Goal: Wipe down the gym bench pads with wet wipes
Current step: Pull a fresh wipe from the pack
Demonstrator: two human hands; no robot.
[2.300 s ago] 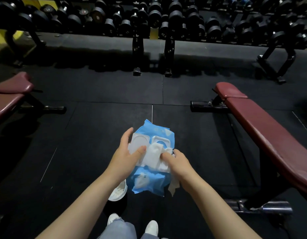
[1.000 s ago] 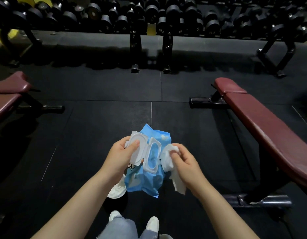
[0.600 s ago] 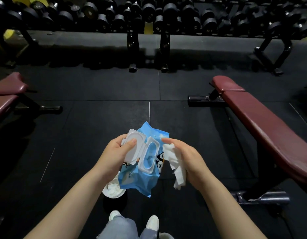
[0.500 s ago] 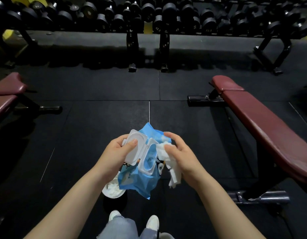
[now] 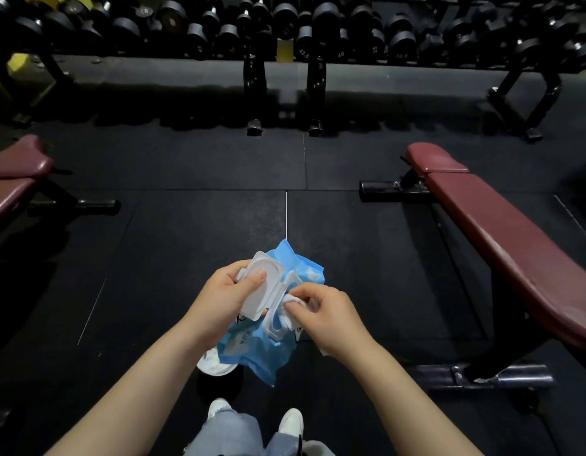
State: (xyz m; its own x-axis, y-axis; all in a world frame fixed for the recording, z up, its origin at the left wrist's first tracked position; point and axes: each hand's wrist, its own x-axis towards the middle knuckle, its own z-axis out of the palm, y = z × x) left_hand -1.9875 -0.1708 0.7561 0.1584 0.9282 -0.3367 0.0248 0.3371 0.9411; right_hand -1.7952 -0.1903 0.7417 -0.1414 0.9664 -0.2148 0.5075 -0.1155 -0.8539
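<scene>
A blue pack of wet wipes [image 5: 262, 350] hangs in front of me with its white flip lid [image 5: 263, 289] swung open. My left hand [image 5: 220, 299] grips the pack, thumb across the lid. My right hand [image 5: 321, 319] pinches a crumpled white wipe [image 5: 290, 312] at the pack's opening, with more of the wipe bunched under the palm. A dark red bench pad [image 5: 515, 245] runs along the right side, its smaller seat pad [image 5: 433, 158] at the far end.
A second dark red bench [image 5: 11, 179] shows at the left edge. A rack of black dumbbells [image 5: 318, 28] lines the far side on black legs. Black rubber flooring [image 5: 186, 245] lies between the benches. A white round object [image 5: 215, 365] sits on the floor under the pack.
My right hand, which had pulled a wipe clear to the right, has come back to the pack's opening and now pinches the wipe there. My left hand still holds the pack.
</scene>
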